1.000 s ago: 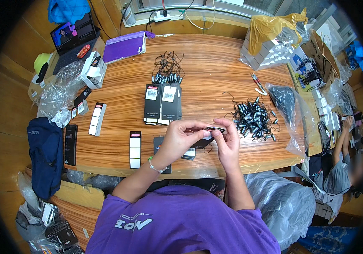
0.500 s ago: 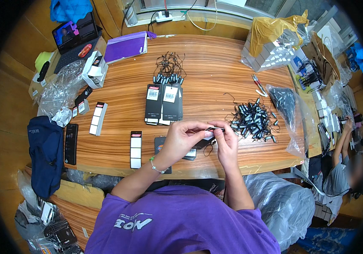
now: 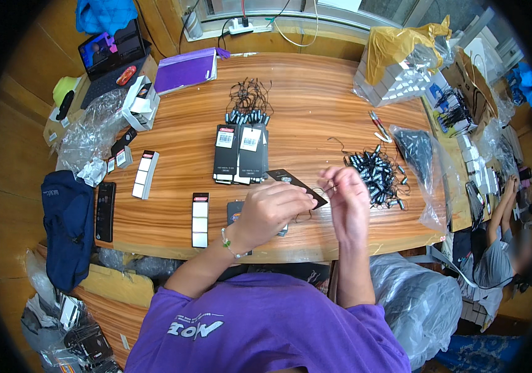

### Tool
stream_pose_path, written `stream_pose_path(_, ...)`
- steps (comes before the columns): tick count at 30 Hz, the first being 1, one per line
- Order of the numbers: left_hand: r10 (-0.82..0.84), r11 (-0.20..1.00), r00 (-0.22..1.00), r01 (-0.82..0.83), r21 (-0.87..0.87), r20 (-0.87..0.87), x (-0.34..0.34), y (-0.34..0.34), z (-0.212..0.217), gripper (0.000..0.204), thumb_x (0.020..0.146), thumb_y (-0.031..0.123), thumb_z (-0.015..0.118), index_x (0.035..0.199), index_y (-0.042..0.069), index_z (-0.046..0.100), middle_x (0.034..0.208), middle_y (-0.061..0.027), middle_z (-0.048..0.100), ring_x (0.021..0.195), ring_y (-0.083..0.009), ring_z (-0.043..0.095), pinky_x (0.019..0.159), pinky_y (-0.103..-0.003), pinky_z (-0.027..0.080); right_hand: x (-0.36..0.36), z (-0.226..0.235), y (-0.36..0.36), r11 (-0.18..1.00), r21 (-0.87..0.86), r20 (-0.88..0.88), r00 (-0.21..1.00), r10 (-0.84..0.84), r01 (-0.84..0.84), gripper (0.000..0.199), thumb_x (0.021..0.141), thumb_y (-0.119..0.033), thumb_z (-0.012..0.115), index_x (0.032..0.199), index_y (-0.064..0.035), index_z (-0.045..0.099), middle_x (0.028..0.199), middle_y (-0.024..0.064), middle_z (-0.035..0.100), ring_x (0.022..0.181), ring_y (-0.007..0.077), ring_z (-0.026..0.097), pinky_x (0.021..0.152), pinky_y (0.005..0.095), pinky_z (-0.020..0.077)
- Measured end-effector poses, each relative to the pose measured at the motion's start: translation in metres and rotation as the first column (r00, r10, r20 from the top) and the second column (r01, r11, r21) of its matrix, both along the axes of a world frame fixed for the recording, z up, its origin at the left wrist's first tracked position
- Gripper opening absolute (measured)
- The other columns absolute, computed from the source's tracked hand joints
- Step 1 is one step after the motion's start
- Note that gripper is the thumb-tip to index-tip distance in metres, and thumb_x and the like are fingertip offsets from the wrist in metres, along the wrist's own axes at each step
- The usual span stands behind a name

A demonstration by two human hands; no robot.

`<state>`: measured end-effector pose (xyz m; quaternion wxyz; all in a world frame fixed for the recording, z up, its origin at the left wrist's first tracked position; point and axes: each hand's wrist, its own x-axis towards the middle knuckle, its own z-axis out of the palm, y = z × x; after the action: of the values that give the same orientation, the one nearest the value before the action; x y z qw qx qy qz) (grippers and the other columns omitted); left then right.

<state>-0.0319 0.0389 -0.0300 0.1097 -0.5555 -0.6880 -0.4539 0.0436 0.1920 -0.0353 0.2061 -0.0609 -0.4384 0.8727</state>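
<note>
A black hang tag (image 3: 291,179) is pinched in my left hand (image 3: 272,210), tilted above the near middle of the table. Close by its right end, my right hand (image 3: 350,202) has its fingertips closed on a thin dark cord (image 3: 328,188). Whether that cord runs through the tag is too small to tell. Below my left hand lie partly covered dark cards (image 3: 236,209). Beyond it are stacked black hang tags (image 3: 227,158) with white labels, their cords (image 3: 247,99) bunched at the far end. To the right of my right hand is a heap of black cords with silvery ends (image 3: 374,174).
A strip of white labels (image 3: 200,221) and a stack of label cards (image 3: 146,174) lie left. Red-handled pliers (image 3: 377,124) and a plastic bag of dark cords (image 3: 416,152) lie right. A laptop (image 3: 113,56) stands far left. Another person (image 3: 499,255) sits at right.
My hands have moved apart. The tag now shows its dark face in my left hand, while my right hand has shifted right with the cord in its fingertips.
</note>
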Motion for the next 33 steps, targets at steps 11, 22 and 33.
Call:
stream_pose_path(11, 0.201, 0.969, 0.939, -0.149, -0.196, 0.280, -0.005, -0.052, 0.001, 0.040, 0.068, 0.020, 0.072, 0.105, 0.008, 0.062, 0.100, -0.0086, 0.062, 0.097, -0.0238, 0.055, 0.085, -0.037, 0.043, 0.003, 0.036, 0.002, 0.992, 0.048, -0.332, 0.938, -0.095, 0.117, 0.013, 0.090, -0.016, 0.051, 0.100, -0.0104, 0.043, 0.055, -0.0003, 0.042, 0.051, 0.0110, 0.040, 0.066, 0.0327, 0.0376)
stream_pose_path(22, 0.540, 0.794, 0.731, -0.278, -0.540, 0.418, -0.035, -0.167, -0.045, 0.056, 0.065, 0.015, 0.073, 0.118, 0.010, 0.055, 0.112, -0.0093, 0.049, 0.107, -0.0244, 0.046, 0.094, -0.032, 0.037, 0.020, 0.006, 0.035, 0.972, 0.169, -0.179, 0.975, -0.131, 0.162, 0.009, 0.088, -0.012, 0.053, 0.095, -0.0085, 0.048, 0.062, 0.0009, 0.043, 0.059, 0.0110, 0.039, 0.067, 0.0295, 0.0345)
stream_pose_path(33, 0.458, 0.888, 0.624, -0.346, -0.302, 0.633, -0.022, -0.166, -0.033, 0.032, 0.075, 0.004, 0.066, 0.105, 0.002, 0.059, 0.100, -0.0081, 0.058, 0.092, -0.0163, 0.057, 0.080, -0.026, 0.046, 0.023, 0.012, 0.031, 0.956, 0.246, -0.123, 0.983, -0.133, 0.160, 0.024, 0.085, 0.000, 0.049, 0.108, -0.0043, 0.044, 0.070, 0.0064, 0.052, 0.066, 0.0145, 0.046, 0.067, 0.0291, 0.0388)
